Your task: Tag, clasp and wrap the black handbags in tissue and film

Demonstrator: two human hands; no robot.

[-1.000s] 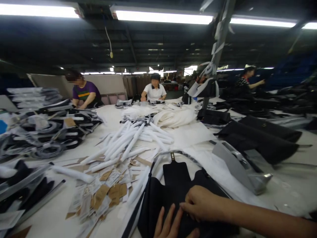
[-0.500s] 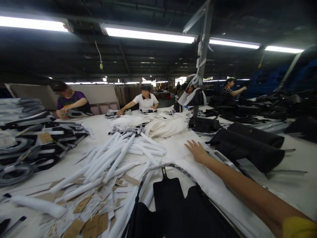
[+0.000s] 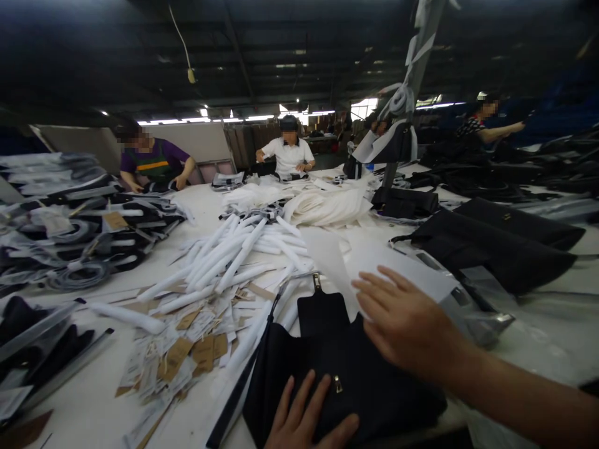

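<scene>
A black handbag [image 3: 374, 386] lies in front of me, its flap tab [image 3: 322, 315] with a metal end pointing away and a small metal clasp on its front. My left hand [image 3: 306, 415] rests on the bag near the clasp, fingers spread, holding nothing. Above the bag's right side, my right hand [image 3: 407, 321] has a thin white sheet [image 3: 397, 265], fingers over its near edge; the thumb is hidden. A dark strap [image 3: 243, 377] runs down along the bag's left side.
White wrapped tubes [image 3: 229, 255] and a heap of paper tags [image 3: 187, 355] lie left of the bag. Black bags [image 3: 486, 249] lie at right, wrapped goods [image 3: 79, 237] at far left. A metal post [image 3: 397, 143] rises behind. Several people work around the table.
My right hand has drawn back toward the bag with the white sheet. My left hand has come into view on the bag. The view has tipped down, and the bag's front now shows.
</scene>
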